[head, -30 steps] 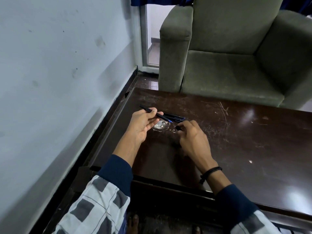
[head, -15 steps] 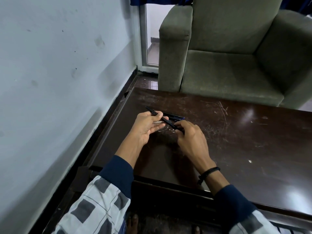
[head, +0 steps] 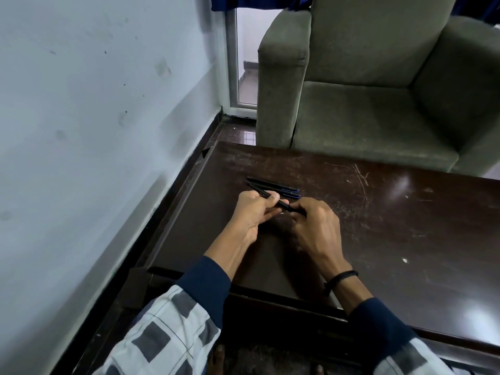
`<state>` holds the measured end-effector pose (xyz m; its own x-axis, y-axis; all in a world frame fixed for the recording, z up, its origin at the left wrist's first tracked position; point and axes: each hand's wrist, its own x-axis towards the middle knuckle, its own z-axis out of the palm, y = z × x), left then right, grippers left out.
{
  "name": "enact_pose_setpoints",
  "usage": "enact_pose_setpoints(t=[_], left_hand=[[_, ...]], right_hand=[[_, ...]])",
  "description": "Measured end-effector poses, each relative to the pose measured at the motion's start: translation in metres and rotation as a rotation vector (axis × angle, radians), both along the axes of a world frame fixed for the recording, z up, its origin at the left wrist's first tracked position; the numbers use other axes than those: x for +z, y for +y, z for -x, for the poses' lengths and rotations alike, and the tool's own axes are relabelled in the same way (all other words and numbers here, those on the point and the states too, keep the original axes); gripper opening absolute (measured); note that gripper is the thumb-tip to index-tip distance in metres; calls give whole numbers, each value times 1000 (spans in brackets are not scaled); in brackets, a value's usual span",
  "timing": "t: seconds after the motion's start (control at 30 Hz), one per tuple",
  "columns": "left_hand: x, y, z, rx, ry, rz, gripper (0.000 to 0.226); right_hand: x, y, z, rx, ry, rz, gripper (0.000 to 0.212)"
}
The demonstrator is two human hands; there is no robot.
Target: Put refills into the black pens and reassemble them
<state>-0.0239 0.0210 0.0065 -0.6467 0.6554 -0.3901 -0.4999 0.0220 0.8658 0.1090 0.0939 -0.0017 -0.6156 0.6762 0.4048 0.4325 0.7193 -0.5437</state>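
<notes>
On the dark brown tabletop (head: 392,226), scuffed with pale scratches and catching glare patches toward its right side, a few black pens (head: 273,184) lie close together, side by side, their blue-tipped ends pointing right; how many there are is hard to tell. Just in front of them, both hands hold one more black pen (head: 281,203) slightly above the wood, slanted from upper left to lower right. The left grip (head: 254,209) pinches its barrel between thumb and curled fingers, and the right grip (head: 315,223) is closed around its lower right end, so that end is hidden. A black wristband (head: 341,277) circles the right wrist, and both forearms come out of navy cuffs on a white-and-grey checked top. A small white speck (head: 405,260) sits on the wood to the right of the hands. Beyond the far edge stands a grey-green upholstered armchair (head: 378,104), its seat facing the person. To the left runs a pale bluish wall (head: 94,117) marked with smudges, with a dark skirting along its base. Between wall and armchair is a white-framed glass door (head: 244,63), a strip of blue curtain (head: 243,1) above it, and glossy dark floor (head: 235,131) below.
</notes>
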Motion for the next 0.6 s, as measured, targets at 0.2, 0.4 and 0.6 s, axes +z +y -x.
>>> enact_pose_setpoints(t=[0.2,0.4,0.6], left_hand=[[-3,2,-9,75,1,11,10],[-4,2,-11,95,-42,-2,19],[4,1,2,269,-160,-21,29]], right_hand=[[-4,-4,2,-6,12,-65,20],[-9,-1,4,-10,-58,-22,15],[-3,34,20,-84,-165,51,20]])
